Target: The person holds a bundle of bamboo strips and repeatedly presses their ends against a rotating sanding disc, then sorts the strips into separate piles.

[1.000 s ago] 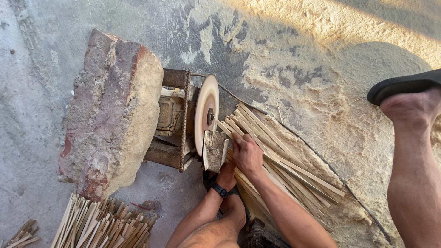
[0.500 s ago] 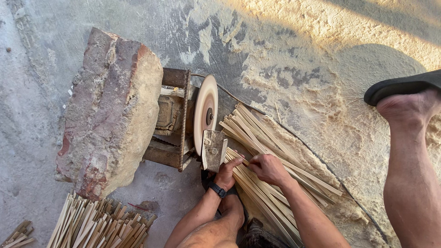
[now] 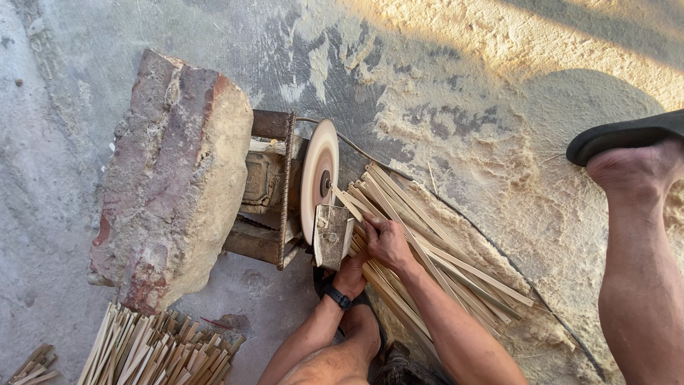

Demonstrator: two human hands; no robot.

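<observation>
A large reddish stone block (image 3: 174, 178) is set at 9 o'clock of the view, touching a rusted metal frame (image 3: 274, 189) on its 3 o'clock side. A pile of split bamboo strips (image 3: 434, 257) is spread from the centre toward 4 o'clock on dust-covered ground (image 3: 463, 107). A second heap of cut strips (image 3: 160, 349) is seen at 7 o'clock. A foot in a dark sandal (image 3: 627, 135) is seen at 3 o'clock. A pale grinding disc (image 3: 318, 178) is mounted upright on the frame, just at 9 o'clock of the pile. A small wooden rest block (image 3: 332, 235) is positioned at 6 o'clock of the disc, touching it.

The right hand (image 3: 388, 242) is laid on the pile, fingers clenched around one strip (image 3: 349, 203), whose tip is directed at the disc. The left hand (image 3: 350, 274), with a dark wristband (image 3: 338, 296), is placed under the right hand beside the rest block; its finger state cannot be told.
</observation>
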